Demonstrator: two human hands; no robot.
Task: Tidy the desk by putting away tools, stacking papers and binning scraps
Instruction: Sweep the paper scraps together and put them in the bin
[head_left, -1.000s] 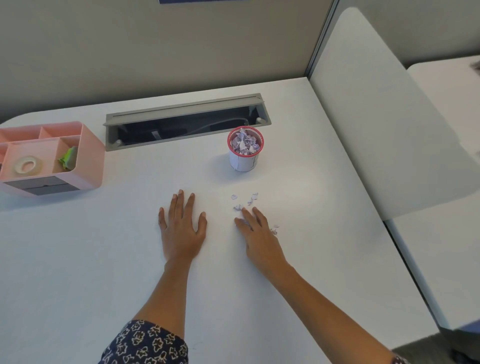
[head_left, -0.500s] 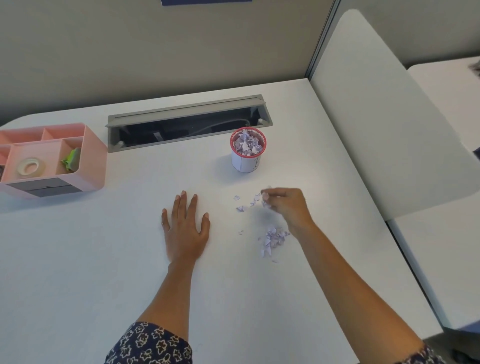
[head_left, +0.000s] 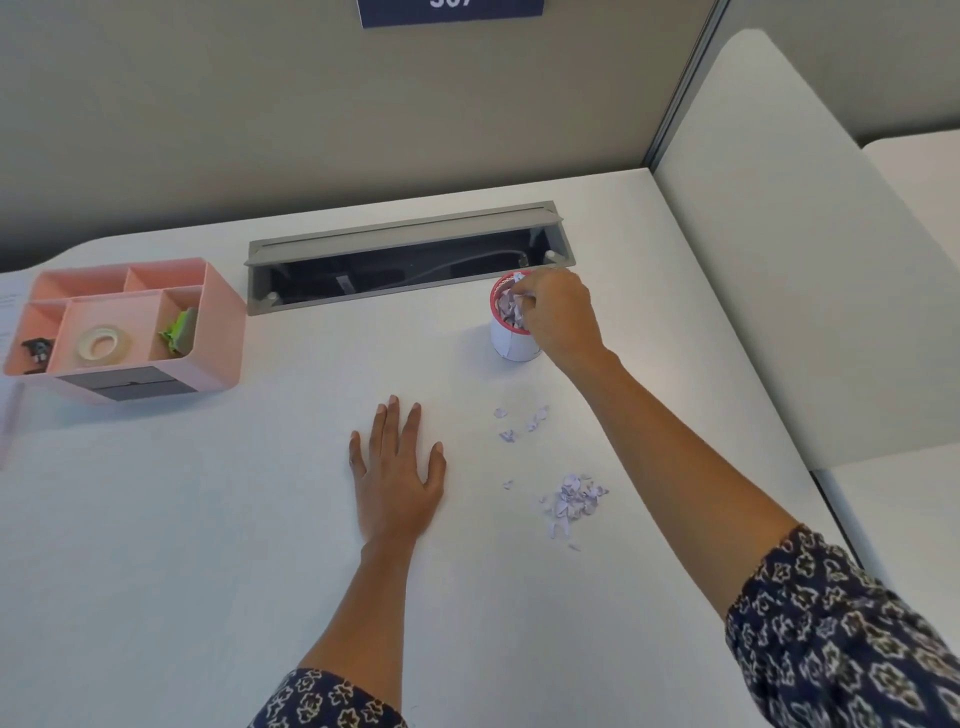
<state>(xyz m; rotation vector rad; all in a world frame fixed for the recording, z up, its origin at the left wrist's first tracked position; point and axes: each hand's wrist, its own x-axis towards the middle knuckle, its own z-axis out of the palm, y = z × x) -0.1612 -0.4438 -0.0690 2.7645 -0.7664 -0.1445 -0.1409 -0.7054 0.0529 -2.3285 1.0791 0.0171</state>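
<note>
Your right hand is now over the cup, fingers bunched at its red rim with a pinch of lilac scraps between them; half a second ago that hand was down on the desk picking at the loose bits, so one pinch has made the trip. Whether the fingers have let go yet I cannot tell, since they hide the drop. The cup looks heaped nearly to the rim, so press the paper down or it may spill back out.

Below your right wrist, the scraps left on the desk fall into two groups: a thin scatter just ahead of your left hand's fingertips and to their right, and a denser pile nearer you, beside your right forearm. That pile did not show a second ago, when your palm covered the spot; it looks swept together, ready for a bigger grab. Judging by what remains, binning is well along but needs a few more trips.

Your left hand lies flat on the desk, fingers spread, holding nothing, as it did a second ago.

Far to its left, the pink organiser already holds a tape roll and a green clip, so the tools look put away.
</note>
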